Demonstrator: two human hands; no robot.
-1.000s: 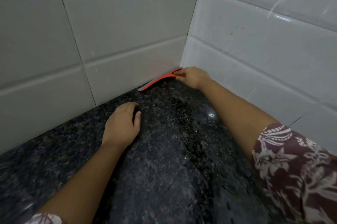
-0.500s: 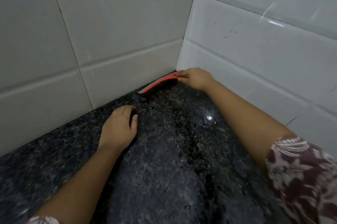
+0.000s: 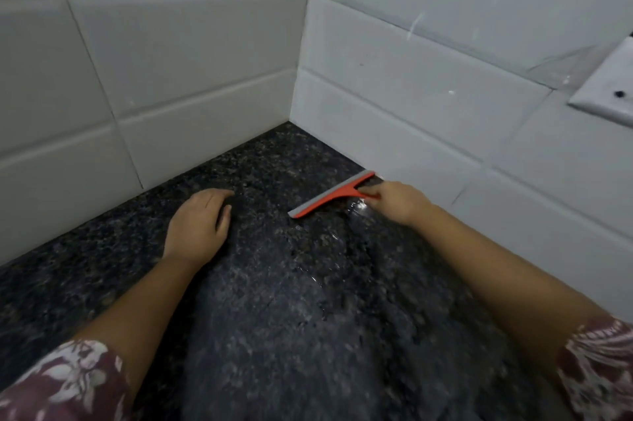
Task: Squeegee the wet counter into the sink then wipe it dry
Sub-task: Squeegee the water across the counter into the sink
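Note:
An orange squeegee (image 3: 329,195) with a grey blade lies on the black speckled granite counter (image 3: 281,318), its far end against the right tiled wall. My right hand (image 3: 399,201) grips its orange handle. A streak of water (image 3: 358,206) glints on the counter just in front of the blade and trails toward me. My left hand (image 3: 200,225) rests palm down on the counter to the left of the squeegee, holding nothing, fingers loosely together. The sink is out of view.
Two white tiled walls (image 3: 191,78) meet in a corner (image 3: 297,112) behind the squeegee and bound the counter at the back and right. A white switch plate (image 3: 609,88) sits on the right wall.
My right hand has pulled the squeegee out of the wall corner along the right wall toward me. The left hand stays planted on the counter.

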